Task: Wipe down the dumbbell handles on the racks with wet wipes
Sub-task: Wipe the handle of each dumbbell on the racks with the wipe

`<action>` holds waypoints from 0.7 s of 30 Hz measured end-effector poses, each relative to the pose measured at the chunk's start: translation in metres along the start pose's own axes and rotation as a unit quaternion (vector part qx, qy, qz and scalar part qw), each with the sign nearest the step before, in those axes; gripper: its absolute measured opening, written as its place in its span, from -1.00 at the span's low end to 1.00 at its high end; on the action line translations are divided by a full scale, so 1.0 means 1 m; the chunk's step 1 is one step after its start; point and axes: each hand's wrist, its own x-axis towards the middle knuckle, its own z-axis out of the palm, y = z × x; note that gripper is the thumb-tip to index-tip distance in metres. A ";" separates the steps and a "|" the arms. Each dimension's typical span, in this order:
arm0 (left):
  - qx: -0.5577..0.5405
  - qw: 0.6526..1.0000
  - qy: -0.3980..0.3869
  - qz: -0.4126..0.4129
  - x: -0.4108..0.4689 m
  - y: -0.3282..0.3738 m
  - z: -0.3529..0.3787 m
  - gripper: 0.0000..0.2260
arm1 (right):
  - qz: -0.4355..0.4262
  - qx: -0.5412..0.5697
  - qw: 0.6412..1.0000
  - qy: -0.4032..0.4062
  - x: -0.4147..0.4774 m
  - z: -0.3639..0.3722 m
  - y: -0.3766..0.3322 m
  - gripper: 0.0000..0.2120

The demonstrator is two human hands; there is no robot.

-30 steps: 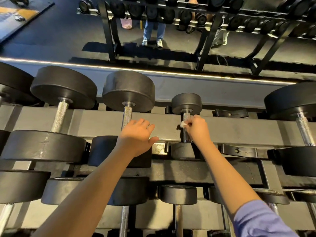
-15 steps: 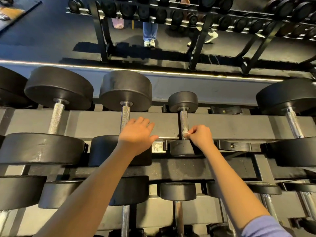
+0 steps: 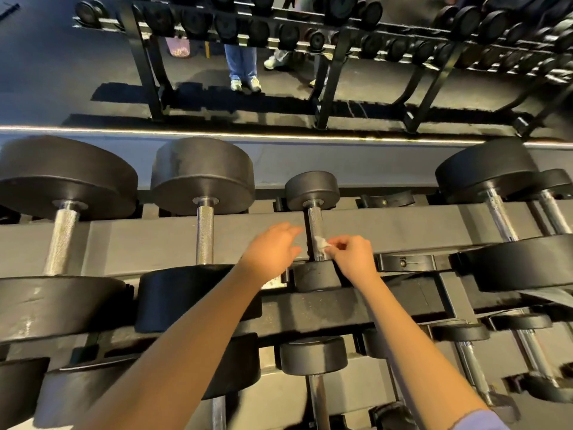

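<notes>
A small black dumbbell [image 3: 311, 189] lies on the top tier of the grey rack [image 3: 148, 243], its knurled steel handle [image 3: 313, 223] running toward me. My right hand [image 3: 352, 257] pinches a small white wet wipe [image 3: 321, 243] against the lower part of that handle. My left hand [image 3: 273, 251] hovers just left of the handle, fingers relaxed and blurred, holding nothing. Larger dumbbells [image 3: 203, 175] with steel handles sit to the left, and another [image 3: 486, 170] to the right.
An empty cradle [image 3: 403, 262] sits right of the small dumbbell. Lower tiers hold more dumbbells [image 3: 313, 355]. A mirror behind the rack reflects a second rack [image 3: 325, 35] and a person's legs [image 3: 243, 66].
My right hand slid the wipe down the handle toward me, then stayed near its lower part. My left hand moved right, from the rack beam to beside the small dumbbell's handle.
</notes>
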 end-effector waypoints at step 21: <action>-0.224 0.930 0.275 -0.097 0.058 -0.001 0.064 -0.91 | 0.010 0.116 0.993 0.030 -0.016 0.023 0.026 -0.68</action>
